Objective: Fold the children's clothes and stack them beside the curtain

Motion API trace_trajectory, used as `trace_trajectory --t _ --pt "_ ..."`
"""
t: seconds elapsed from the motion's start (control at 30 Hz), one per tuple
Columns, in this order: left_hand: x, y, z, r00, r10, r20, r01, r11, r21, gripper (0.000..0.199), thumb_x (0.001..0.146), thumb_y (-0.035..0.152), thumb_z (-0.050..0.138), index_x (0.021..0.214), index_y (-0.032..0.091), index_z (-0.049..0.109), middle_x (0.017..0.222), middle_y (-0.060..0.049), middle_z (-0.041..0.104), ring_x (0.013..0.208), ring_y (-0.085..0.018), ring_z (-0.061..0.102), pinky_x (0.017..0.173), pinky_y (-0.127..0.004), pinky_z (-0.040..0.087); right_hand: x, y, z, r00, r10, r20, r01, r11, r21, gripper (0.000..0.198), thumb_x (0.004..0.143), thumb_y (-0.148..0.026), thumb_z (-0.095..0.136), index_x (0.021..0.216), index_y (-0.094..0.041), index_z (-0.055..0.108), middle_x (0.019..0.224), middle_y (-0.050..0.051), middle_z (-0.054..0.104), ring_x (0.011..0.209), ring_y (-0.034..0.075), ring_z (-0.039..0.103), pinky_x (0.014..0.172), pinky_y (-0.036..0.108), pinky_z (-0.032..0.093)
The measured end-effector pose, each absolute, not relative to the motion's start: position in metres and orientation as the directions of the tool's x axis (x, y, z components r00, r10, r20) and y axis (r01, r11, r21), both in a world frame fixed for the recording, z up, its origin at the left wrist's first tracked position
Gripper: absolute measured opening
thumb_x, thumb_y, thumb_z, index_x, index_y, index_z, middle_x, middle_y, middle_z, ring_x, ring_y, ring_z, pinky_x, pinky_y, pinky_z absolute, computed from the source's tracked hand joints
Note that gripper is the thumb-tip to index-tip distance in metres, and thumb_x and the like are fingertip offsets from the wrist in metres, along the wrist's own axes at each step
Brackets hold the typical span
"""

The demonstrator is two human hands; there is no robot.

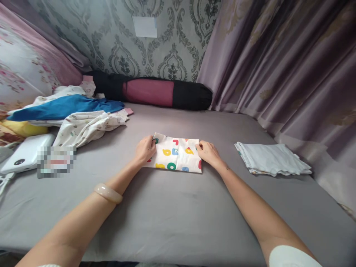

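Observation:
A white cloth printed with colourful letters lies folded into a rectangle on the grey sheet. My left hand pinches its left edge, near the upper corner. On the opposite side, my right hand has its fingers closed on the upper right edge. The cloth's front edge rests near the sheet, and the fingertips are partly hidden behind the fabric. A pale bangle circles my left wrist.
Folded white cloths are stacked at the right. Rumpled clothes, a blue garment and a white device with a cable lie at the left. A black and maroon bolster lines the wall; curtains hang right.

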State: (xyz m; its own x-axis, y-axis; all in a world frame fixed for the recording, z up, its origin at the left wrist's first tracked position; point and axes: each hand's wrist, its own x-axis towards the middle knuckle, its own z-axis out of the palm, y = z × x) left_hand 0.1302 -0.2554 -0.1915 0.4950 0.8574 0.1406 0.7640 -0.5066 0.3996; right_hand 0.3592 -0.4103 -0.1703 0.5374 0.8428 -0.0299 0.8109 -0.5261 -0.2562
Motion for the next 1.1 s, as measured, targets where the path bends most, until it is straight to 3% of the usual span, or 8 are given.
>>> trace_trajectory --t 0.2,0.47,0.67,0.8,0.87,0.97,1.1 --pt "0.134 -0.259 -0.195 0.481 0.859 0.173 0.791 -0.511 0.338 0.021 0.096 0.028 0.035 0.095 0.019 0.054 0.101 -0.012 0.066 0.097 -0.024 0.062 0.075 -0.033 0.043 0.355 -0.407 -0.169 0.557 0.830 -0.040 0.810 -0.553 -0.198 0.035 0.098 -0.032 0.036 0.104 -0.018 0.067 0.108 0.015 0.071 0.099 0.025 0.065 0.074 0.030 0.043" --pt "0.134 -0.262 -0.193 0.409 0.895 0.179 0.805 -0.446 0.393 0.030 0.095 0.031 0.039 0.119 0.015 0.048 0.107 -0.015 0.064 0.102 -0.027 0.063 0.081 -0.035 0.048 0.348 -0.402 -0.166 0.608 0.792 -0.050 0.773 -0.605 -0.190 0.032 0.096 -0.030 0.039 0.104 -0.017 0.067 0.110 0.016 0.070 0.101 0.027 0.066 0.076 0.032 0.044" --pt "0.131 -0.260 -0.188 0.400 0.907 0.131 0.819 -0.418 0.393 0.031 0.093 0.029 0.044 0.120 0.017 0.053 0.116 -0.015 0.052 0.099 -0.026 0.062 0.084 -0.038 0.049 0.353 -0.401 -0.169 0.629 0.775 -0.056 0.749 -0.624 -0.222 0.031 0.096 -0.033 0.040 0.103 -0.017 0.066 0.108 0.015 0.070 0.103 0.027 0.065 0.077 0.032 0.046" --pt "0.135 -0.267 -0.181 0.474 0.862 0.180 0.793 -0.506 0.340 0.031 0.091 0.026 0.044 0.118 0.014 0.056 0.118 -0.019 0.052 0.111 -0.032 0.054 0.091 -0.044 0.046 0.342 -0.402 -0.164 0.640 0.768 0.032 0.754 -0.620 -0.215 0.030 0.097 -0.028 0.038 0.109 -0.016 0.063 0.111 0.017 0.067 0.102 0.027 0.064 0.080 0.035 0.047" --pt "0.142 -0.276 -0.176 0.555 0.809 0.190 0.749 -0.586 0.309 0.032 0.093 0.026 0.041 0.119 0.013 0.056 0.125 -0.021 0.051 0.114 -0.034 0.051 0.093 -0.048 0.044 0.328 -0.400 -0.161 0.612 0.784 0.107 0.786 -0.587 -0.195 0.032 0.098 -0.025 0.035 0.112 -0.015 0.061 0.116 0.019 0.063 0.104 0.028 0.063 0.083 0.038 0.047" --pt "0.156 -0.292 -0.173 0.670 0.722 0.170 0.671 -0.688 0.278 0.034 0.095 0.027 0.038 0.123 0.015 0.053 0.135 -0.019 0.050 0.121 -0.034 0.048 0.096 -0.049 0.042 0.303 -0.394 -0.160 0.442 0.880 0.172 0.891 -0.410 -0.194 0.035 0.098 -0.026 0.034 0.119 -0.015 0.059 0.127 0.018 0.059 0.118 0.028 0.056 0.096 0.041 0.042" --pt "0.170 -0.304 -0.181 0.741 0.656 0.142 0.621 -0.751 0.227 0.038 0.095 0.024 0.038 0.129 0.013 0.051 0.146 -0.019 0.045 0.137 -0.034 0.037 0.107 -0.050 0.034 0.279 -0.385 -0.172 0.289 0.945 0.151 0.936 -0.246 -0.252 0.047 0.100 -0.027 0.029 0.141 -0.012 0.046 0.153 0.015 0.039 0.143 0.028 0.031 0.116 0.047 0.023"
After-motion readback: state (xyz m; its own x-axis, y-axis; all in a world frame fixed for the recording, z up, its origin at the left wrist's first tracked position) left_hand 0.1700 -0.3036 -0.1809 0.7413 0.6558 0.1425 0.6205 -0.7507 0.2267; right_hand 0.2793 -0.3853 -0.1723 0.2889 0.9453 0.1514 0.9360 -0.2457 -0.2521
